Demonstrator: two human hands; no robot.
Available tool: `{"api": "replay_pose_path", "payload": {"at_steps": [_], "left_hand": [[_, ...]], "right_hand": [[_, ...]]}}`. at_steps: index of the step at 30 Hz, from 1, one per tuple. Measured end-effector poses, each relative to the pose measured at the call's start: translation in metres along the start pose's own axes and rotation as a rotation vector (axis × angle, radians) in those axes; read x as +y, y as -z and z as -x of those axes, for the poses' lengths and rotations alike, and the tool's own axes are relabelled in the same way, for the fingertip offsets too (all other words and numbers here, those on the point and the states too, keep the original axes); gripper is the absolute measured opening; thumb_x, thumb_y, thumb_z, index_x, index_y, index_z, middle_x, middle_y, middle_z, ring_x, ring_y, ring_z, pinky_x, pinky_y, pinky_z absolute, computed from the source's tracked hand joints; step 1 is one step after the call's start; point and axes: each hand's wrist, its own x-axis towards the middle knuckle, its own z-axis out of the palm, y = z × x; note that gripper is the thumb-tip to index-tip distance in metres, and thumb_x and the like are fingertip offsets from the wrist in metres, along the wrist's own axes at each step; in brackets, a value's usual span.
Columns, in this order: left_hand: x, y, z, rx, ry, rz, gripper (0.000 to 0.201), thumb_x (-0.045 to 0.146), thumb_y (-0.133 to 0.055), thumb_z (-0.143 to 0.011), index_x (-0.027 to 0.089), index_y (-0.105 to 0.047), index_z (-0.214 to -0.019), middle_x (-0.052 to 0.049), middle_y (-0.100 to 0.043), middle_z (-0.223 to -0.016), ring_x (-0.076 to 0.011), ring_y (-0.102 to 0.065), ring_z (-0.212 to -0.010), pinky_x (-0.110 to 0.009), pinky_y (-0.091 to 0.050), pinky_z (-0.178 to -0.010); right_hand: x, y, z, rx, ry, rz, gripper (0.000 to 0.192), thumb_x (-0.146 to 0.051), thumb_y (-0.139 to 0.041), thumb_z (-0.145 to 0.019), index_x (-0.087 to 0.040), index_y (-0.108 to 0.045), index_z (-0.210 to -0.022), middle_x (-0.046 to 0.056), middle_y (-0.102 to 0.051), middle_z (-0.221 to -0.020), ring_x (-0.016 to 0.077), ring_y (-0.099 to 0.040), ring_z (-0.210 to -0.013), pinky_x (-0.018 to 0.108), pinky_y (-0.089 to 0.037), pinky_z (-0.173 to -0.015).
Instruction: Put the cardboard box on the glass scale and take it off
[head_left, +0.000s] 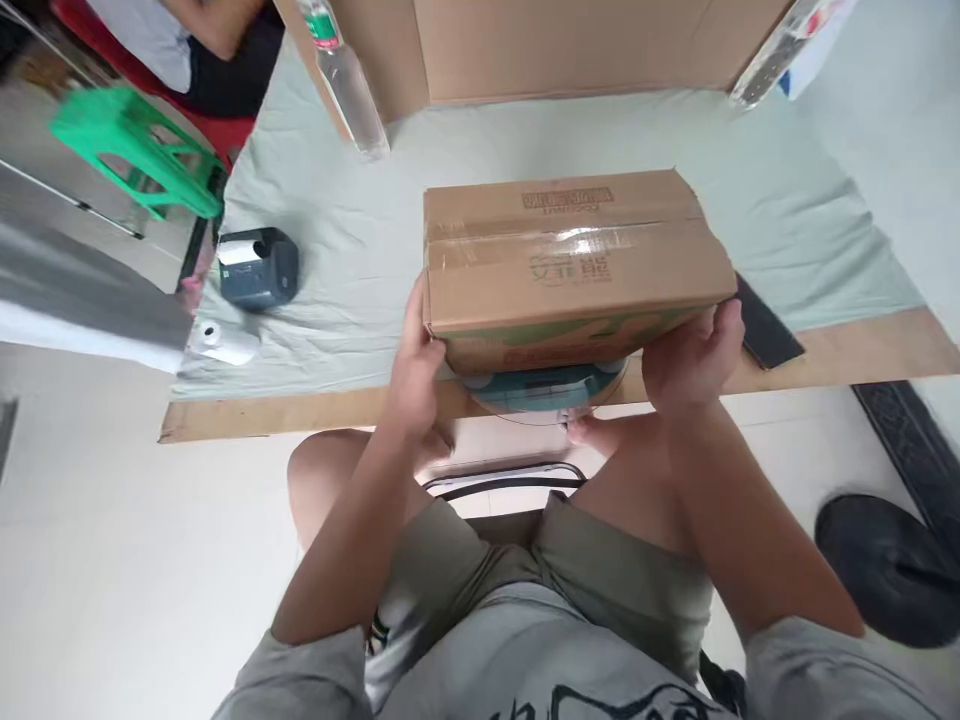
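Observation:
A brown cardboard box (pixel 495 290) with clear tape along its top and green print on its near side is between my two hands. My left hand (pixel 414 375) grips its left end, thumb at the near lower corner. At the lower right corner, my right hand (pixel 694 360) holds it with curled fingers, partly hidden under the box. Below the box's near side, a rounded blue object (pixel 544 388) shows at the table edge; its kind is unclear. A flat black object (pixel 769 330) lies just right of my right hand, partly covered by the box.
The table (pixel 337 350) has a pale green cloth and a bare wooden front edge. On the left are a dark label printer (pixel 259 268) and a white paper roll (pixel 225 342). A large cardboard piece (pixel 585 50) and a clear bottle (pixel 352 95) stand behind. A green stool (pixel 139 145) and a seated person are far left.

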Motion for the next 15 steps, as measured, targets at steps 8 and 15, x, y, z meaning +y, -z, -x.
{"api": "replay_pose_path", "payload": {"at_steps": [8, 15], "left_hand": [[-0.032, 0.022, -0.021, -0.173, -0.193, -0.053, 0.095, 0.083, -0.065, -0.081, 0.031, -0.048, -0.159, -0.010, -0.047, -0.168, -0.0361, -0.025, -0.167, -0.050, -0.026, -0.138], [-0.047, 0.028, -0.008, -0.146, -0.219, -0.244, 0.081, 0.078, -0.056, -0.091, 0.023, -0.056, -0.150, -0.019, -0.061, -0.152, -0.0412, -0.055, -0.146, -0.057, -0.044, -0.122]], "right_hand": [[0.023, 0.003, -0.018, 0.102, -0.018, 0.025, 0.051, -0.075, -0.053, -0.083, -0.027, -0.069, -0.091, 0.004, -0.074, -0.100, 0.0278, -0.067, -0.124, 0.045, -0.060, -0.100], [0.036, 0.021, -0.007, 0.129, -0.173, -0.021, 0.049, -0.074, -0.054, -0.082, -0.028, -0.069, -0.092, 0.001, -0.073, -0.095, 0.0252, -0.069, -0.114, 0.038, -0.061, -0.087]]}}
